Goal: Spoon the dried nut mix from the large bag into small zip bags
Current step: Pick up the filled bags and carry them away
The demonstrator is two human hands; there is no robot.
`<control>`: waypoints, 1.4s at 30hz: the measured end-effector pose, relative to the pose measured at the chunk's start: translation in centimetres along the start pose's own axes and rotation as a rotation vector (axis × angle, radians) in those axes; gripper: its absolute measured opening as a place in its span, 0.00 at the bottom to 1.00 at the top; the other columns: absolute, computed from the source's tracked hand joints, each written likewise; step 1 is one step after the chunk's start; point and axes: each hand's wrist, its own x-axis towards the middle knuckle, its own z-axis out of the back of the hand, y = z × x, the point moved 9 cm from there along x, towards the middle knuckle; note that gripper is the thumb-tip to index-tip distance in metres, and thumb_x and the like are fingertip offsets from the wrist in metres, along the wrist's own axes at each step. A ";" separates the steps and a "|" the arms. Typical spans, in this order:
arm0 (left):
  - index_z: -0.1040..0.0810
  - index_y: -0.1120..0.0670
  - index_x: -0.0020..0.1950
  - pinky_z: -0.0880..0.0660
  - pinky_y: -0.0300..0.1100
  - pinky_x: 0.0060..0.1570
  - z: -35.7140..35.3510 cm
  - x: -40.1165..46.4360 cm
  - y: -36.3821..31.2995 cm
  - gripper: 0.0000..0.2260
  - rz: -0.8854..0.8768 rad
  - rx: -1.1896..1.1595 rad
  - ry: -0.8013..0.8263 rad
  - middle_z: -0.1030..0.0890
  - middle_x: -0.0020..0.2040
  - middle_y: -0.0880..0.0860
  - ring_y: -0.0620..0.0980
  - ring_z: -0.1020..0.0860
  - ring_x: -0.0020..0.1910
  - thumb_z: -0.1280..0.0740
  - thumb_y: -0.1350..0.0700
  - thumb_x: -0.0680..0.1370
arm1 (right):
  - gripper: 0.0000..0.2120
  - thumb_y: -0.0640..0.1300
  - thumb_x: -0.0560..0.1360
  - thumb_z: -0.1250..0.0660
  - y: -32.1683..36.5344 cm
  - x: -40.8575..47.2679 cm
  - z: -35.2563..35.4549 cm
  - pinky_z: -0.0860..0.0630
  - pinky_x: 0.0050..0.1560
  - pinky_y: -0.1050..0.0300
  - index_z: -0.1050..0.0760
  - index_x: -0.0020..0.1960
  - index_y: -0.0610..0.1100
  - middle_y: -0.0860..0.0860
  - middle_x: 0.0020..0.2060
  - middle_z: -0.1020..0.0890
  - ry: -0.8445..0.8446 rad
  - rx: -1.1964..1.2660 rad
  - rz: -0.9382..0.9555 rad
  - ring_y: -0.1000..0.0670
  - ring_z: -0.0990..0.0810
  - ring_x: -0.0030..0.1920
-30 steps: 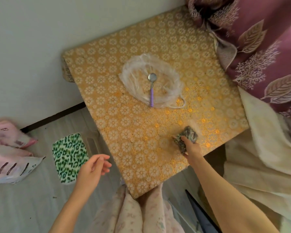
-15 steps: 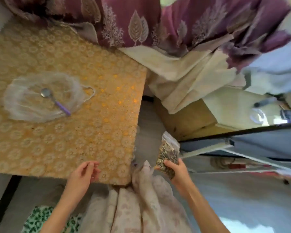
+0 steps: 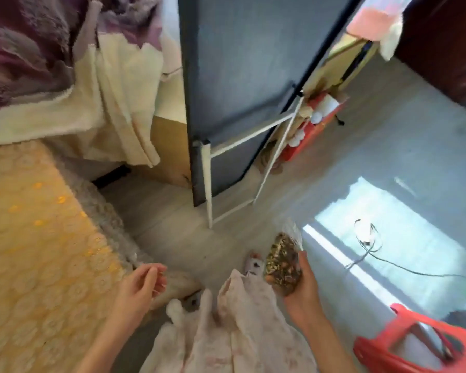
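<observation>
My right hand (image 3: pixel 303 288) holds a small clear zip bag (image 3: pixel 283 262) filled with dried nut mix, lifted above the floor to the right of my knees. My left hand (image 3: pixel 139 290) hovers empty with loosely curled fingers, just off the corner of the yellow patterned table (image 3: pixel 30 251). The large bag and the spoon are out of view. The picture is blurred.
A dark grey panel with a white frame (image 3: pixel 234 103) stands ahead. Cream and purple bedding (image 3: pixel 73 84) hangs at the upper left. A red plastic stool (image 3: pixel 414 343) is at the lower right. A white cable (image 3: pixel 369 246) lies on the sunlit floor.
The view has swung right, away from the table. My right hand lifted the filled small bag off the tabletop and carried it right, out over the floor. The left hand stays empty.
</observation>
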 end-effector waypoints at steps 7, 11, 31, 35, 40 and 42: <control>0.21 0.54 0.44 0.26 0.31 0.32 -15.2 4.6 -8.1 0.11 -0.145 0.281 0.248 0.19 0.35 0.55 0.51 0.21 0.35 0.42 0.61 0.80 | 0.26 0.52 0.67 0.32 10.1 -0.4 12.5 0.18 0.38 0.45 0.28 0.62 0.42 0.40 0.55 0.21 -0.385 0.114 0.186 0.40 0.21 0.54; 0.22 0.53 0.43 0.25 0.31 0.32 -20.6 6.3 -12.4 0.12 -0.178 0.313 0.291 0.19 0.36 0.55 0.54 0.21 0.36 0.42 0.63 0.80 | 0.21 0.53 0.66 0.31 14.7 0.1 14.6 0.18 0.45 0.43 0.27 0.56 0.45 0.43 0.52 0.19 -0.447 0.058 0.249 0.43 0.19 0.50; 0.21 0.60 0.45 0.26 0.32 0.31 -58.3 16.7 -26.4 0.11 -0.248 0.401 0.574 0.19 0.37 0.62 0.58 0.22 0.35 0.42 0.63 0.80 | 0.18 0.55 0.74 0.33 40.1 9.0 29.1 0.26 0.59 0.35 0.23 0.55 0.42 0.40 0.52 0.18 -0.755 0.245 0.376 0.38 0.19 0.54; 0.21 0.58 0.45 0.23 0.33 0.31 -65.5 22.0 -29.7 0.11 -0.222 0.438 0.644 0.18 0.36 0.58 0.56 0.21 0.35 0.42 0.61 0.81 | 0.16 0.55 0.74 0.33 47.4 12.8 30.6 0.27 0.60 0.36 0.24 0.52 0.42 0.39 0.52 0.19 -0.855 0.226 0.420 0.38 0.20 0.54; 0.21 0.53 0.45 0.24 0.31 0.31 -75.4 26.7 -36.9 0.11 -0.305 0.543 0.753 0.17 0.35 0.51 0.47 0.18 0.33 0.41 0.59 0.81 | 0.15 0.58 0.72 0.32 56.6 16.1 31.0 0.27 0.60 0.37 0.24 0.50 0.47 0.44 0.50 0.18 -0.908 0.191 0.469 0.41 0.20 0.53; 0.21 0.52 0.45 0.25 0.30 0.32 -79.5 28.1 -39.9 0.10 -0.342 0.551 0.782 0.17 0.35 0.51 0.45 0.19 0.32 0.42 0.58 0.81 | 0.16 0.59 0.71 0.31 59.4 17.2 31.0 0.26 0.59 0.37 0.24 0.50 0.48 0.45 0.50 0.17 -0.913 0.183 0.477 0.42 0.19 0.52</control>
